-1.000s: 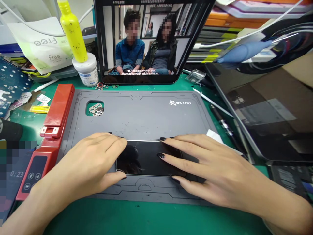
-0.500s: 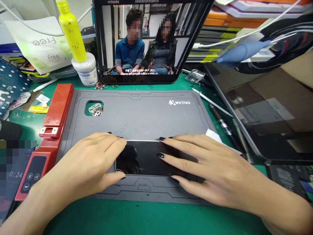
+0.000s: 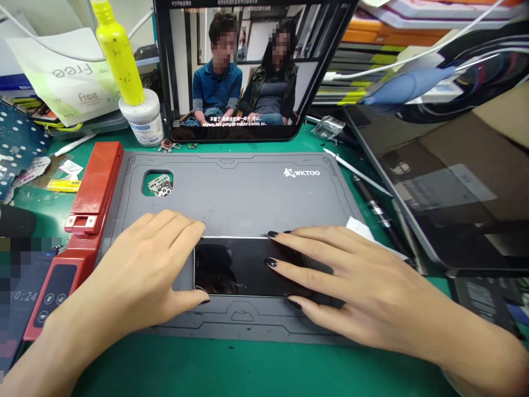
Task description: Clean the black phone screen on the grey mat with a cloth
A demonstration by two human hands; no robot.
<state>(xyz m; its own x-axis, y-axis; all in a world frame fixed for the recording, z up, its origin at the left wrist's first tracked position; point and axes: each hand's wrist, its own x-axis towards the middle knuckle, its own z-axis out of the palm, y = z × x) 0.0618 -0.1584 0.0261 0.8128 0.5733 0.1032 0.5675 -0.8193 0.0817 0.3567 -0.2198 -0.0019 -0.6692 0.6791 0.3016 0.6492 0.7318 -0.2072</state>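
A black-screened smartphone (image 3: 243, 267) with a thin silver rim lies screen up, lengthwise, on a grey work mat (image 3: 231, 193). My left hand (image 3: 152, 264) is curved round the phone's left end, thumb at the near edge and fingers at the far left corner, where the fingertips are hidden. Over the right part of the phone my right hand (image 3: 355, 281) spans its width. Its thumb meets the near edge, one finger rests on the glass and others reach the far edge. The phone's right end is covered by this hand.
A red stand (image 3: 97, 179) holding a phone with a timer display is at the left. Behind the mat are a tablet (image 3: 231, 134) playing a video and a yellow bottle (image 3: 119, 60) on a white paste jar (image 3: 144, 124). A white stick, pen and dark panel (image 3: 463, 231) lie right.
My left hand's fingers have shifted slightly up and left at the phone's far corner. The right hand and the phone hold nearly the same place; the whole view has drifted a little.
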